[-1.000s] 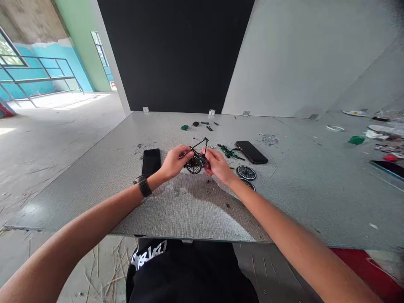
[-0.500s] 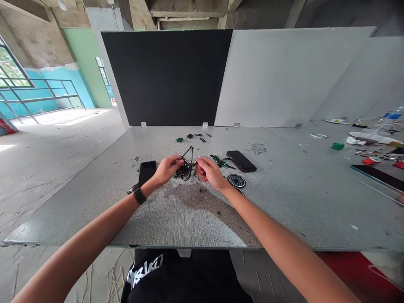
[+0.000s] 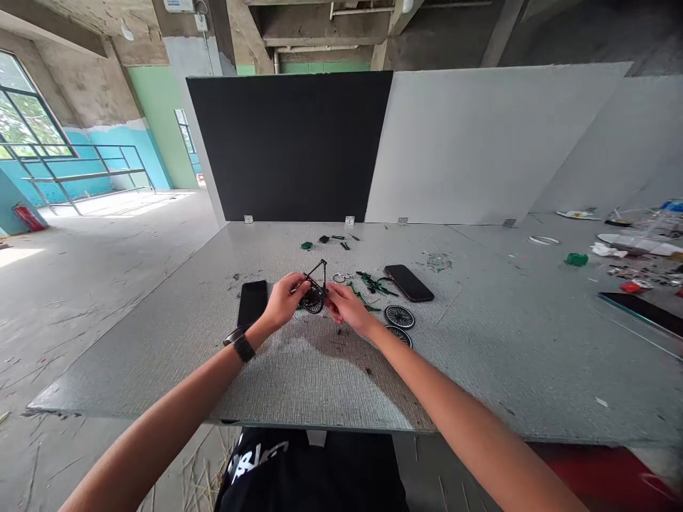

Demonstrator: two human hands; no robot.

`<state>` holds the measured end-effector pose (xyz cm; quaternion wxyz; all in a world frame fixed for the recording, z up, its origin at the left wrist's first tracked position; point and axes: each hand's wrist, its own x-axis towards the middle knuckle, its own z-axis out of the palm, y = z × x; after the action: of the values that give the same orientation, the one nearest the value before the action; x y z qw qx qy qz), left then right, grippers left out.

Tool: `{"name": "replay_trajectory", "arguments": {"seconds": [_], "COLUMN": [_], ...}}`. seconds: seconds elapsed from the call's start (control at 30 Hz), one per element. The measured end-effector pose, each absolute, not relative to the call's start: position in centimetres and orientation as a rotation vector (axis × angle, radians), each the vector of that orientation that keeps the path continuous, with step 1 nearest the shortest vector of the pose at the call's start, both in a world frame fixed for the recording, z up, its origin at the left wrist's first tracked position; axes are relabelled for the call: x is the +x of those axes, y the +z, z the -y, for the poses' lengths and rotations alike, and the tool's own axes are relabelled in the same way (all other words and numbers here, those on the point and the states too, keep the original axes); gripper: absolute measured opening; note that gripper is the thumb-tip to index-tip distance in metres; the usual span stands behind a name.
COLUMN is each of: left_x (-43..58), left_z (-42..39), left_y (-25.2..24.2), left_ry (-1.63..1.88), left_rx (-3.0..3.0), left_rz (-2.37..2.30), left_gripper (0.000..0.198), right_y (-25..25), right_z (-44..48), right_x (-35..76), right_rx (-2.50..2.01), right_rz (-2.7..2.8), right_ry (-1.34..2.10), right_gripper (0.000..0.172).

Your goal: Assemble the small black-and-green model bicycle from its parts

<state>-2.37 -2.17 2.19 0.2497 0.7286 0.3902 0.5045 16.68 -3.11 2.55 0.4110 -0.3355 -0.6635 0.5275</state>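
Between my hands, above the table, is a small black model bicycle frame [image 3: 321, 272] with one spoked wheel [image 3: 312, 302] at its lower left. My left hand [image 3: 288, 295] pinches the frame's left side near that wheel. On the other side, the fingers of my right hand [image 3: 346, 304] are closed at the frame's right end; whether a small part sits in them is hidden. Just right of my right hand lie green bicycle parts [image 3: 373, 283]. Two loose spoked wheels [image 3: 399, 316] rest close to my right wrist, the lower one partly covered by my forearm.
A phone [image 3: 252, 302] lies left of my left hand, another phone [image 3: 410, 282] to the right. Small black and green pieces [image 3: 324, 240] are scattered farther back. Black and white panels [image 3: 288, 149] stand along the rear edge. Clutter and a tablet-like device [image 3: 643, 313] occupy the far right.
The head view has tilted up slightly, so everything sits lower in the picture. My right hand has come closer to the frame, and more green parts show beside it.
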Motion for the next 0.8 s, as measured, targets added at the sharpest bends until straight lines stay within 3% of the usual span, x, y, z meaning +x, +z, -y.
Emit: {"name": "replay_trajectory", "arguments": {"seconds": [0.23,0.5,0.8], "left_x": [-3.6,-3.9,-3.9], "left_z": [2.6,2.7,2.3], "left_y": [2.3,1.4,1.0], "left_ry": [1.461,1.516,1.418], "left_rx": [2.126,2.196,1.94], "left_rz": [-1.2,-1.4,-1.376], "left_gripper": [0.017,0.017,0.021], "right_y": [2.1,3.0,2.8], "right_z": [2.8,2.8,2.2], "right_x": [16.8,18.2,18.2], "right_rx": [-0.933,-0.961,-0.899], "right_rz": [1.701,2.152,2.379], "right_ry": [1.154,0.254,-0.09], "right_gripper": [0.043,0.027,0.025]}}
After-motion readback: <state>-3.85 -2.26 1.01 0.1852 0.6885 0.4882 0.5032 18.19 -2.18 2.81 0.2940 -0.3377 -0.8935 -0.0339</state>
